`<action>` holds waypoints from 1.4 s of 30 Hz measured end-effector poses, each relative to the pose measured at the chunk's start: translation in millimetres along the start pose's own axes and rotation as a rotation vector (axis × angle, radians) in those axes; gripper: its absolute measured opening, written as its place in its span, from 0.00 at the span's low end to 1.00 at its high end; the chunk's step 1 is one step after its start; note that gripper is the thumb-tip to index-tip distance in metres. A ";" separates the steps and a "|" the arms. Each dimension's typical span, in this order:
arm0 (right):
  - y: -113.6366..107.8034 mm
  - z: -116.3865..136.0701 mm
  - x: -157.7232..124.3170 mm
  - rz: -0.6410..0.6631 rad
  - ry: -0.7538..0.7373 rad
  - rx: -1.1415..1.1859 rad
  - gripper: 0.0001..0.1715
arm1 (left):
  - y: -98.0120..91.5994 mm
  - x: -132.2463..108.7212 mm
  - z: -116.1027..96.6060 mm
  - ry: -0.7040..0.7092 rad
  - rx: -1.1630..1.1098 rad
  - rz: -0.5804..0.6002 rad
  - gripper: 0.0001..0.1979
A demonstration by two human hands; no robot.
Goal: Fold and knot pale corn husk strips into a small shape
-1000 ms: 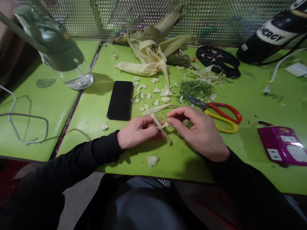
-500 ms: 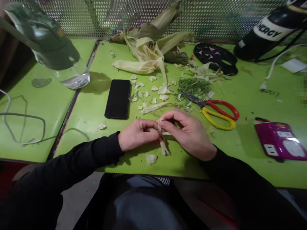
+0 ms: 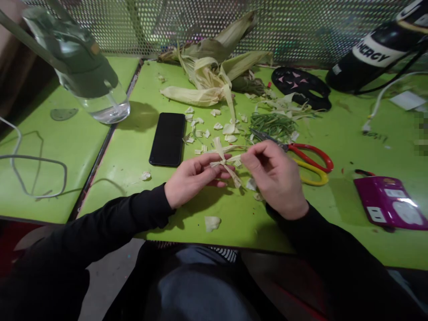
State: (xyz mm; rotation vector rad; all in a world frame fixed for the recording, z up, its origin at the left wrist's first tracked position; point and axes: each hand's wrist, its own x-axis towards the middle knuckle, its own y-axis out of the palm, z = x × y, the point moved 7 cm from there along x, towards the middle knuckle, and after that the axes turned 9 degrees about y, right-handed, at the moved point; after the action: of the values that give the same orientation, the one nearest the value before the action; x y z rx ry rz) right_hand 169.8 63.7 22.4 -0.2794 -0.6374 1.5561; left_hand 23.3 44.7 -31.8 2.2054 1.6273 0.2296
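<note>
Between my hands is a small knotted corn husk (image 3: 224, 162), cross-shaped, with several pale ends spreading from a knot in the middle. My left hand (image 3: 189, 179) pinches it near the knot between thumb and fingers, above the table. At its right-hand end, my right hand (image 3: 277, 180) closes thumb and forefinger on the strip. Just beyond my right hand lie scissors (image 3: 288, 147) with red and yellow handles, partly covered by that hand. A flat husk scrap (image 3: 212, 223) rests near the table's front edge.
Small husk scraps (image 3: 218, 126) and green shreds (image 3: 274, 127) lie ahead, below a heap of corn husks (image 3: 203, 96). Left of them is a phone (image 3: 167, 139), then a water bottle (image 3: 105, 107). A purple power strip (image 3: 384, 200) and black bottle (image 3: 364, 58) stand right.
My right hand has moved away to the right from my left hand, drawing one end of the husk out. The knotted husk has come up and now shows spread open.
</note>
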 end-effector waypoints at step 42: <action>21.1 36.9 -33.7 0.027 -0.457 -0.475 0.07 | 6.6 -8.6 -36.5 0.522 1.171 0.150 0.12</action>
State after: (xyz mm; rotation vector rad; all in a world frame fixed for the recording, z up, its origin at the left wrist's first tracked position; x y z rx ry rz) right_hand 135.7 23.1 34.0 -0.2875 -1.3716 1.4876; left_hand 13.4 42.7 5.0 3.3374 2.2135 -0.2045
